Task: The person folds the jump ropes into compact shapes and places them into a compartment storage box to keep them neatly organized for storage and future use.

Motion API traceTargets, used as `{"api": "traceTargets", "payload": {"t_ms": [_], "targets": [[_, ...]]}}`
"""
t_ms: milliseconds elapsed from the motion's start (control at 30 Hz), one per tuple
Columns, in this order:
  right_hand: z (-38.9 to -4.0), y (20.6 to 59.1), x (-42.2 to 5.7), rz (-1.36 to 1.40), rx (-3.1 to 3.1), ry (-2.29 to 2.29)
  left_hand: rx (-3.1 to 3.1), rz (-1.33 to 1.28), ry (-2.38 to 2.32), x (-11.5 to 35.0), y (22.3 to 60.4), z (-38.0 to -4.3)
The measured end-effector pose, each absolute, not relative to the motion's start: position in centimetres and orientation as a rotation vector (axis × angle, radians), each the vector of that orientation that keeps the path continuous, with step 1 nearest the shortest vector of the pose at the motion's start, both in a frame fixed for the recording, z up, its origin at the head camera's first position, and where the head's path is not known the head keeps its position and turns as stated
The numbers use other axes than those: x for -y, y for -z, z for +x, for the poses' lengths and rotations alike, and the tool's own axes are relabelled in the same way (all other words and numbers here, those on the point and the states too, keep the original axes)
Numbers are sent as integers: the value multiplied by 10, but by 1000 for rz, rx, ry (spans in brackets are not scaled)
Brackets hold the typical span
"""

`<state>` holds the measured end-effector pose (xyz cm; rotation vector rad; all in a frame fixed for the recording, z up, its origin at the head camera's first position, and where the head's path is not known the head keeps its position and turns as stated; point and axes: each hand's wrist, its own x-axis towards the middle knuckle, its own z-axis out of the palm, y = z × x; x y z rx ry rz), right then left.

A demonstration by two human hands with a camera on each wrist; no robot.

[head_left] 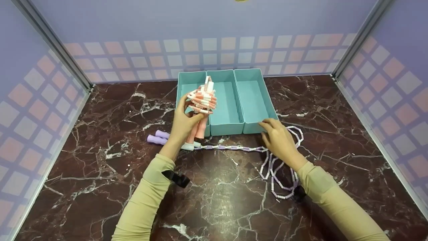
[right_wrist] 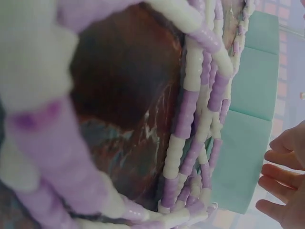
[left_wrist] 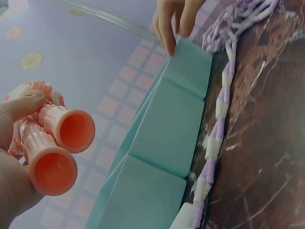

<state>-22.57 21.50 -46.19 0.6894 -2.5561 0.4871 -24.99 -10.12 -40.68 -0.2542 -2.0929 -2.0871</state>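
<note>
My left hand grips a bundled beaded jump rope in pink and white, raised over the front of the left compartment. Its two pink handles hang below, their hollow ends facing the left wrist camera. My right hand is at the front right corner of the teal box, fingertips right at the rim and fingers loosely bent. Beneath that hand lies a second beaded jump rope, purple and white, looped on the table. Its purple handles lie at the left, partly hidden behind my left wrist.
The teal box has three long compartments side by side, near the back wall. Tiled-pattern panels close in the dark marble table at the sides. The purple rope's straight run passes along the box's front.
</note>
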Motion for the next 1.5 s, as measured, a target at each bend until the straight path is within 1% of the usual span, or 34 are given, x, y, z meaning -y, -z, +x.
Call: {"api": "traceTargets", "payload": {"t_ms": [400,633,800,1100,1500], "targets": [[-230,460,-221,715,2616,-480,2291,-202,1865,116,399,-298],[-231,463,-222,707,2629,-455,2467,-53,1598,123,389,-322],[-232,463,-220,679,2632,-441,2443,54,1604,132,386,-337],[-233,462,-219,693,2627,-420,2339,267,1690,142,391,-343],[-234,461,-224,765,2649,-398,2323,330,1645,131,402,-342]]}}
